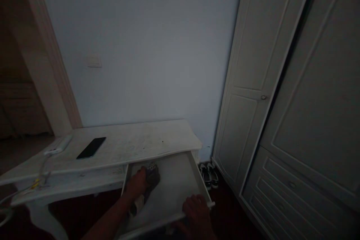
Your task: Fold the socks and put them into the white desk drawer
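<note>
At bottom centre, a dark item (153,177) is clamped by left-hand fingers (143,174), the drawer front (152,226) by right-hand fingers (192,202).

I am in a home, in what looks like a bedroom or dressing room; I cannot tell which. A tall, pale, panelled wardrobe (250,60) with small round knobs stands at my right, and black-and-white shoes (208,175) sit beside it on the dark reddish floor (229,213). Before me, a white-painted table (135,138) with a pale, shallow, pulled-out drawer (171,183) stands against a plain light-blue wall (154,52) bearing a white rectangular light switch (93,61). Through the pinkish-beige doorway frame (52,56) on my left I see a dim, brownish cabinet (22,108).
</note>
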Motion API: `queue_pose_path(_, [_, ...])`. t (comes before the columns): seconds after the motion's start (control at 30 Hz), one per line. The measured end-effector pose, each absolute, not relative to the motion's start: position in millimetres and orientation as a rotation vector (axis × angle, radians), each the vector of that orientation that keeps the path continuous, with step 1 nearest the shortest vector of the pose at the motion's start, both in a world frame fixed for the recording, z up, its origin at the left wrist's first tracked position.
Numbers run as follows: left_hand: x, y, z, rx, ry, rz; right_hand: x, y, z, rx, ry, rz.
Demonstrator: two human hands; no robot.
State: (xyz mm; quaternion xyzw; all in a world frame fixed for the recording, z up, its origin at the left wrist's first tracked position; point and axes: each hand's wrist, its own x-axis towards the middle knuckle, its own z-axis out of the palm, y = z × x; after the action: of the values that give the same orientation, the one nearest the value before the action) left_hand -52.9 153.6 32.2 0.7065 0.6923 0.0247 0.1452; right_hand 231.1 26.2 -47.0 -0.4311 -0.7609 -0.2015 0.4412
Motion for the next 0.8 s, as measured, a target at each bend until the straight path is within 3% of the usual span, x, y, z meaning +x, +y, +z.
queue_pose_path(0.53, [-44.2,113.5,15.6,2.338,1.334,-0.021,233.2,23.0,-41.7,-1.068,-1.935,-0.542])
queue_pose_path(0.8, [-49.0,123.3,20.4,2.210,1.585,0.129,237.1,28.1,-50.9,-1.089,-1.935,-0.583])
